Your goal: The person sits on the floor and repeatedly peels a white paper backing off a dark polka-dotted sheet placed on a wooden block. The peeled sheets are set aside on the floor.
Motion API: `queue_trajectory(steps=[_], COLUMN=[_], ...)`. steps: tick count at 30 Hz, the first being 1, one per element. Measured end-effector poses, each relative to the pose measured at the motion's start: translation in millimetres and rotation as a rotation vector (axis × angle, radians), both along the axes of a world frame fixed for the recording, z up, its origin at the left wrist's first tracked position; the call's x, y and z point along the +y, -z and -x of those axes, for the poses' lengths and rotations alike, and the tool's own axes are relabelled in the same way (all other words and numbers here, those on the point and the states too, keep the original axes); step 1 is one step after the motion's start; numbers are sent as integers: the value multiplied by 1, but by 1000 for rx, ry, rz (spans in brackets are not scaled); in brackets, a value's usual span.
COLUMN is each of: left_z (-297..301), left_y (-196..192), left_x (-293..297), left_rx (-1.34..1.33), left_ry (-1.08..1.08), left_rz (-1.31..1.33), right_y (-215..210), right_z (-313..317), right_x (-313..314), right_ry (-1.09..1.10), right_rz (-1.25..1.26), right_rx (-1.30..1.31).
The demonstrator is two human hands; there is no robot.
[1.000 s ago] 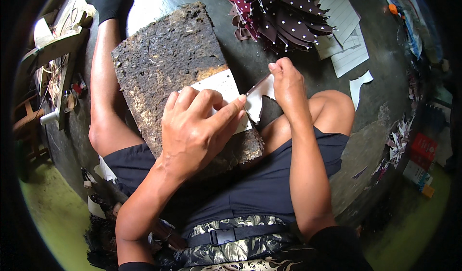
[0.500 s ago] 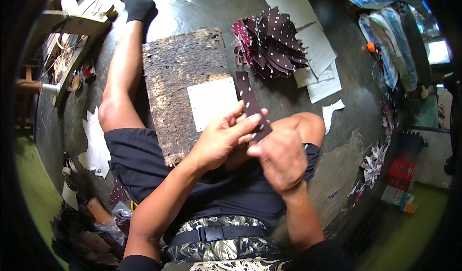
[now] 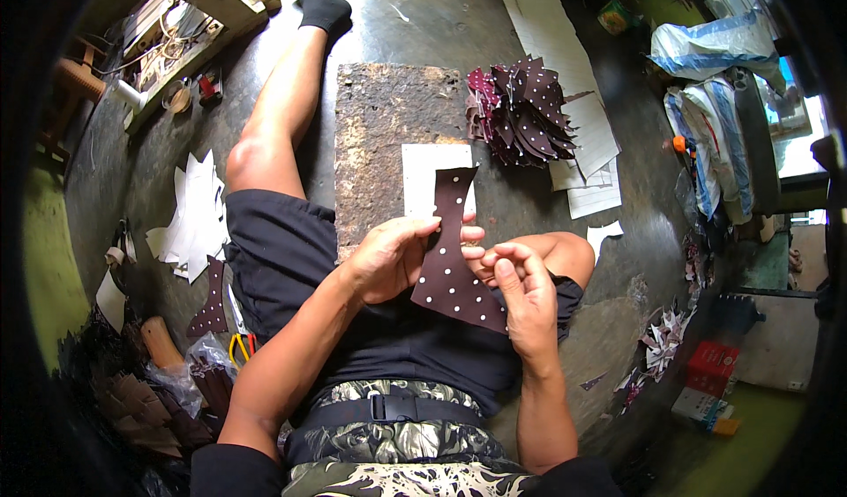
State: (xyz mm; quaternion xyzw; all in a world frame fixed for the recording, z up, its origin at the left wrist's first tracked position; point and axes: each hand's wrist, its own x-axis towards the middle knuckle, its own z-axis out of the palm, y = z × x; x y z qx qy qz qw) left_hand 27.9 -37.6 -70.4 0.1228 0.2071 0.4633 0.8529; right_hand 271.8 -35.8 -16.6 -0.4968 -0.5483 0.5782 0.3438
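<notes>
My left hand pinches a dark brown cut piece with white dots, thumb in front and fingers behind. This flat sheet piece hangs over my lap, narrow at the top and flaring toward its lower end. Beside its lower right edge is my right hand, its fingers curled and the thumb close to the index fingertip. Anything between those tips is too small to make out. Beyond the piece, a white square sheet lies on a rough, worn board.
A fanned pile of dotted pieces sits right of the board, near long pale sheets. White cut scraps and yellow-and-red-handled scissors are on my left. Wrapped bundles stand far right; a red box is nearer.
The dotted piece has turned from a narrow, foreshortened strip to show its broad face. My right hand, blurred before, is now sharper and just right of it. The view has shifted.
</notes>
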Motion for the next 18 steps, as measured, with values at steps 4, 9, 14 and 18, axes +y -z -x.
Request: queue_trajectory(steps=[4, 9, 14, 18], left_z=[2, 2, -3, 11], left_y=[8, 11, 8, 0], left_x=[2, 7, 16, 5], left_rx=[-17, 45, 155, 130], left_ry=[-6, -35, -55, -126], left_rz=[-5, 22, -45, -78], right_y=[-2, -11, -9, -17], right_z=[7, 7, 15, -4], right_x=[2, 15, 40, 91], right_ry=[-71, -139, -171, -82], right_rz=[138, 272, 282, -24], right_rx=[-51, -90, -57, -54])
